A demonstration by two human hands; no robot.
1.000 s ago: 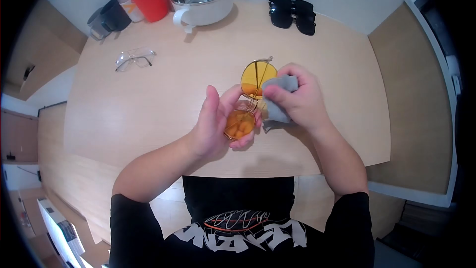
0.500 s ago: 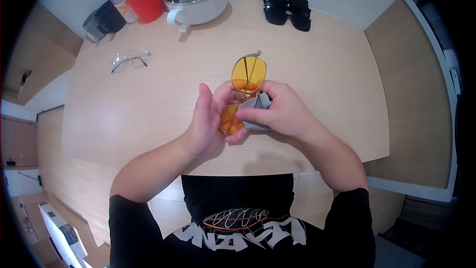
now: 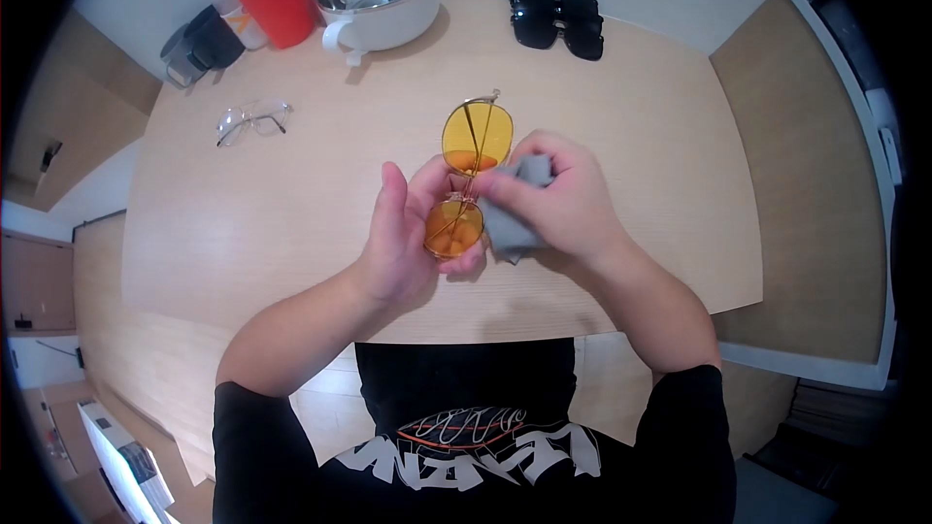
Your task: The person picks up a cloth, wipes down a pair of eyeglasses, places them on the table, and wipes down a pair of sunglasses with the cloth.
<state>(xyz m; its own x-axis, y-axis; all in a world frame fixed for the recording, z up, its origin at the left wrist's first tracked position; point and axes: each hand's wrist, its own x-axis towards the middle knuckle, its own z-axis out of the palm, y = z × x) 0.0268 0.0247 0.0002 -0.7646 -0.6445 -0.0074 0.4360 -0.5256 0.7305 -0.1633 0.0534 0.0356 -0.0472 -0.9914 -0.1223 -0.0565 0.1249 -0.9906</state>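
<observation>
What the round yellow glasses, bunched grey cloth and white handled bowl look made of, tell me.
Round yellow glasses: frame probably metal, by its thin golden glints; tinted see-through lenses, plastic or glass.
Bunched grey cloth: soft matte fabric, by its creases.
White handled bowl: lining likely polished steel, by its mirror reflections; smooth shell perhaps plastic.
</observation>
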